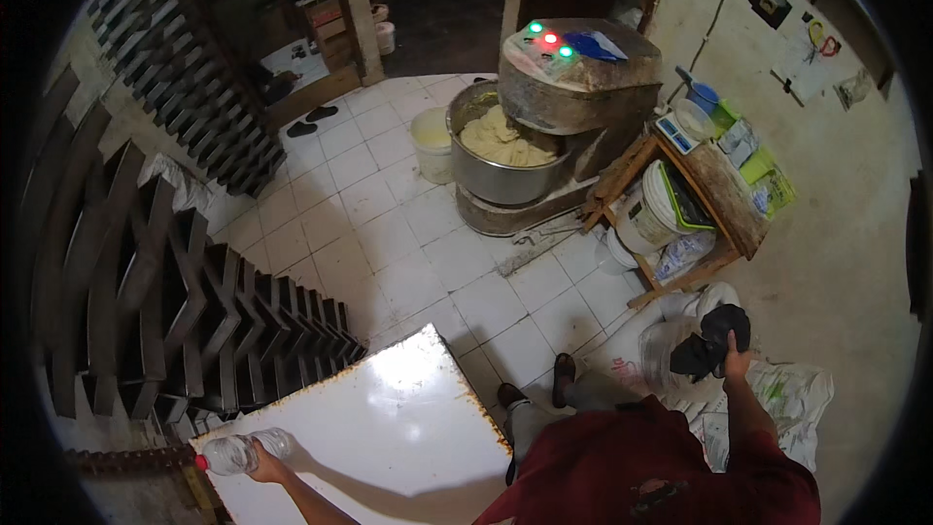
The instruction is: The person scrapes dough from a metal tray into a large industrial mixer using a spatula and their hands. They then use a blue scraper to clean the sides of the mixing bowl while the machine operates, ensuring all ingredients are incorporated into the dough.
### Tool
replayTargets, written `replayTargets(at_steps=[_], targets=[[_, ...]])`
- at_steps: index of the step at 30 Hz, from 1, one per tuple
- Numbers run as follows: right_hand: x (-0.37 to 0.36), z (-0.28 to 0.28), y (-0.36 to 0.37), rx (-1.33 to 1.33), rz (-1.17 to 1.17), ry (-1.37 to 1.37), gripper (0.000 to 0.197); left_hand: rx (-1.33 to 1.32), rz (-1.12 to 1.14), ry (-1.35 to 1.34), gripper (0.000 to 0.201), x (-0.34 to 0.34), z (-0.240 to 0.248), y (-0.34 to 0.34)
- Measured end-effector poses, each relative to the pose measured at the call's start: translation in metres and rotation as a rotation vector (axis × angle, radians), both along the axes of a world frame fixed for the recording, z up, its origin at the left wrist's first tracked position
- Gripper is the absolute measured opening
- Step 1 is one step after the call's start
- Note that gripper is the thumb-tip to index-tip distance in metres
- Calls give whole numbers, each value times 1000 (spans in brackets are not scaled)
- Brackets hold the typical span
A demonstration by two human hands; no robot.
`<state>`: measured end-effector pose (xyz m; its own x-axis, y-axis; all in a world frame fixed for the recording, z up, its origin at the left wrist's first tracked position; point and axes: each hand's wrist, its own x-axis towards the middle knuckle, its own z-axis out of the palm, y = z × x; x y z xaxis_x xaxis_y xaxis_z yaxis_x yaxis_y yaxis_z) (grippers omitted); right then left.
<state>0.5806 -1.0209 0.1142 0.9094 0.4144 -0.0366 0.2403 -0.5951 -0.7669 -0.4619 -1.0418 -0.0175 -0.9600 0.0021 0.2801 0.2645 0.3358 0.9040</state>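
At the left end of a white table point(389, 428), my left hand point(264, 464) is closed round the middle of a clear plastic bottle point(231, 455) with a red cap. The bottle lies on its side in my grip, and I cannot tell whether it touches the tabletop. Off to the right, my right hand point(737, 362) grips a crumpled, soft black bundle point(724, 327), perhaps a cloth or a bag. It hangs over pale sacks point(792, 403) and a translucent container point(661, 355) on the floor.
Ahead stands a large dough mixer point(583, 87) with dough point(501, 139) in its steel bowl point(496, 175). Beside it are a white bucket point(432, 146) and a wooden stand point(748, 224) bearing a scale point(677, 133). Stacked dark metal trays point(146, 301) line the left.
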Motion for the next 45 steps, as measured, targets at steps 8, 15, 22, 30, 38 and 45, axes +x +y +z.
replayTargets(at_steps=[8,15,22,30,38,45], targets=[[30,-72,-46,48,-101,104,61,161,-604,-244,61,263,23,65],[79,-124,-50,114,-236,259,53,418,-1239,-789,100,531,94,182],[150,-146,-47,243,-439,367,48,286,-1882,-1058,98,823,187,348],[198,-136,-51,425,-735,485,52,-43,-2249,-444,76,1201,229,477],[141,-136,-112,601,-999,519,57,268,-2305,-305,78,1404,182,504],[118,-114,-95,552,-1046,497,56,166,-2403,-299,73,1397,140,485]])
